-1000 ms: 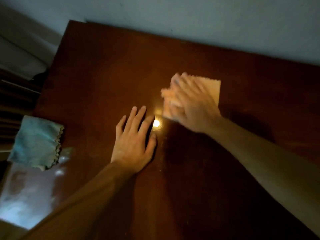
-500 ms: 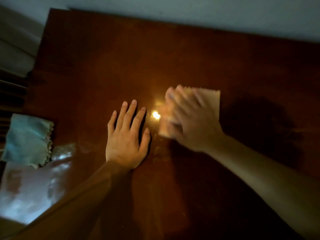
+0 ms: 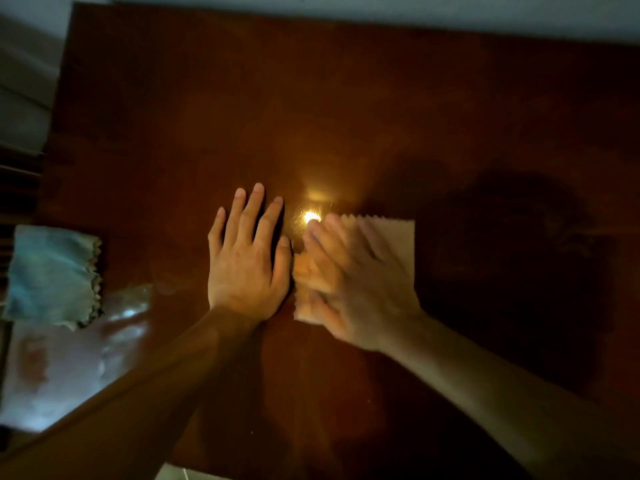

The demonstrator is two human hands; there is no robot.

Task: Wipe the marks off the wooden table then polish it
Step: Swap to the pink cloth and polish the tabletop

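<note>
The dark brown wooden table (image 3: 346, 109) fills the view, with a bright light glint (image 3: 311, 216) near its middle. My left hand (image 3: 247, 261) lies flat on the wood, fingers spread, holding nothing. Just to its right, my right hand (image 3: 349, 282) presses flat on a pale orange cloth (image 3: 398, 240) with a zigzag edge; the hand is motion-blurred and covers most of the cloth. The two hands almost touch.
A light blue cloth (image 3: 52, 275) with a zigzag edge lies at the table's left edge. Below it the wood shows a pale window reflection (image 3: 69, 368). A white wall (image 3: 381, 12) runs along the table's far edge. Dark furniture (image 3: 17, 188) stands left of the table.
My right hand has slid the orange cloth toward me and closer to my left hand. My left hand has stayed flat in place. The view has tilted down.
</note>
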